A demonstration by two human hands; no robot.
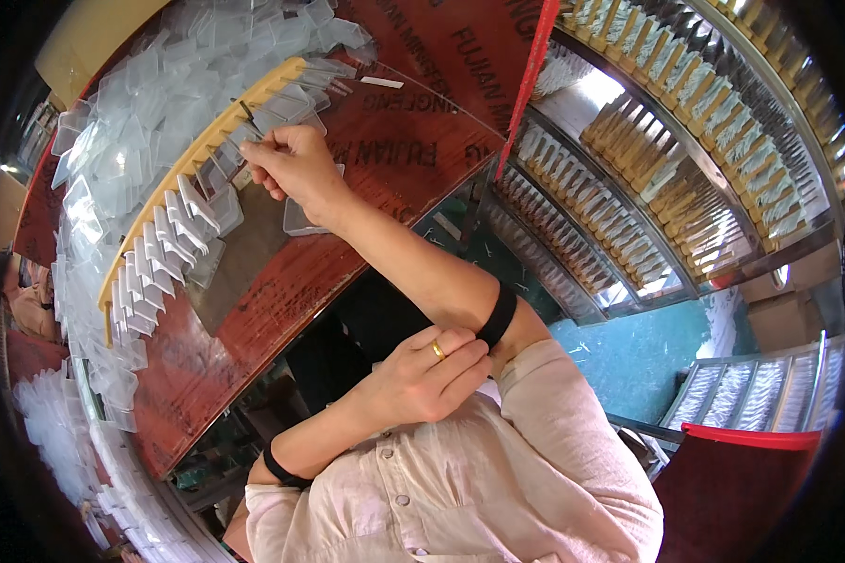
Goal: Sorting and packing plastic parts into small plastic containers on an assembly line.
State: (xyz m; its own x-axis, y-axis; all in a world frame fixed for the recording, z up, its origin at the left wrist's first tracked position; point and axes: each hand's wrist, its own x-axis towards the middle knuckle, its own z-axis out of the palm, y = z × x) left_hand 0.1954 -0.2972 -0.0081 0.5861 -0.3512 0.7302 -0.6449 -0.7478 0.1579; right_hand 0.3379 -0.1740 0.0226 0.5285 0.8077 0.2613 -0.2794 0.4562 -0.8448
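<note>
A: Head view, right hand (291, 164) out over the red-brown bench (253, 310), fingertips pressed together, pinching a clear plastic piece (239, 155) at the long yellow rack (192, 159).

B: And the left hand (427, 375)?

A: Fingers curled loosely against the right forearm beside a black band (499, 314), holding nothing. White-tipped pieces (164, 244) line the rack; loose clear pieces (141, 94) are heaped just beyond it.

Plastic covers (174, 230) line the rail (218, 127), brush racks (648, 178) right.
</note>
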